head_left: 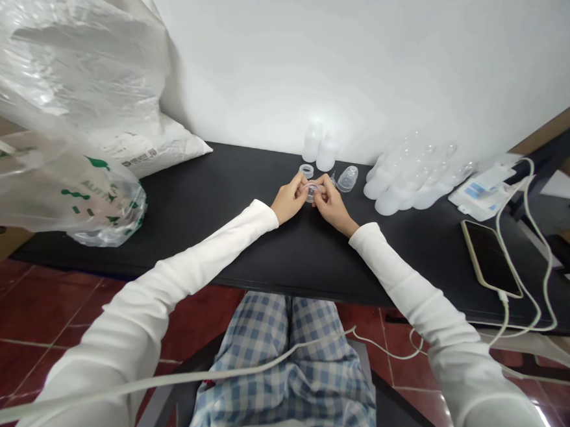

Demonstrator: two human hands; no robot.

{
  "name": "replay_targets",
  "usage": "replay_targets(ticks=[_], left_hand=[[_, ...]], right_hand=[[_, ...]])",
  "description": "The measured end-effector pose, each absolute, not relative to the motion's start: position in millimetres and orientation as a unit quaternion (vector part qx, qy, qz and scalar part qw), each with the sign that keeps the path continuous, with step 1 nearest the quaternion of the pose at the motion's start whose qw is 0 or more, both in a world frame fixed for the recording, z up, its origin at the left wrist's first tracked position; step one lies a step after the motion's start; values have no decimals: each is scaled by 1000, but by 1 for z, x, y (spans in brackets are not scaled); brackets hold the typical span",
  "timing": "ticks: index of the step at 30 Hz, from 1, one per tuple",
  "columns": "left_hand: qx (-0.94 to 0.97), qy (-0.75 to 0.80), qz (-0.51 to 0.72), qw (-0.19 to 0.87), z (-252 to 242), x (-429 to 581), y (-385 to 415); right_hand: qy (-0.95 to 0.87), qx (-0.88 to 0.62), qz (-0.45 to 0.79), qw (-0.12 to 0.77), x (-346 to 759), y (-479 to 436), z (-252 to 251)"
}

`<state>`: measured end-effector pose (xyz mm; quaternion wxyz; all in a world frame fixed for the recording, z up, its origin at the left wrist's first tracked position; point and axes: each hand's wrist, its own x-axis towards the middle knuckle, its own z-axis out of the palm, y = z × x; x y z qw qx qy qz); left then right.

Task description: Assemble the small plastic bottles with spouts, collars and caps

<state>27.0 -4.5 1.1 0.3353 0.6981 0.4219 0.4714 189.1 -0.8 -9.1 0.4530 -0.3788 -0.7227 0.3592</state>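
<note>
Both hands meet over the black table. My left hand (290, 198) and my right hand (333, 207) pinch a small clear plastic ring-like piece (311, 187) between their fingertips; fingers hide much of it. Just behind my left fingers lies a translucent screw ring (306, 170). A clear dome-shaped bottle cap (348, 178) rests to the right of my right hand, and a small clear part (334, 177), too small to make out, sits between them. Two frosted white bottles, a left one (312, 142) and a right one (327, 151), stand upright near the wall.
Several frosted bottles with clear caps (405, 176) lie grouped at right. Beyond them are a white-and-blue package (484, 190), a phone (491, 258) and white cables (549, 258). Large plastic bags (106, 181) crowd the left. One cable (166, 379) crosses my lap.
</note>
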Motion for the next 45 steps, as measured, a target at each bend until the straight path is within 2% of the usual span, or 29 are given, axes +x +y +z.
replay_targets(ticks=[9, 17, 26, 40, 45], left_hand=[[650, 408, 466, 441, -7, 26, 2], [677, 416, 455, 401, -3, 26, -2], [704, 401, 460, 363, -1, 22, 0], [637, 345, 475, 500, -19, 23, 15], [645, 354, 480, 478, -20, 22, 15]], right_hand=[[-722, -368, 392, 435, 192, -2, -5], [-730, -378, 363, 438, 190, -5, -2], [-707, -347, 427, 444, 190, 3, -11], [-734, -335, 410, 424, 194, -1, -6], [-736, -327, 404, 435, 193, 1, -8]])
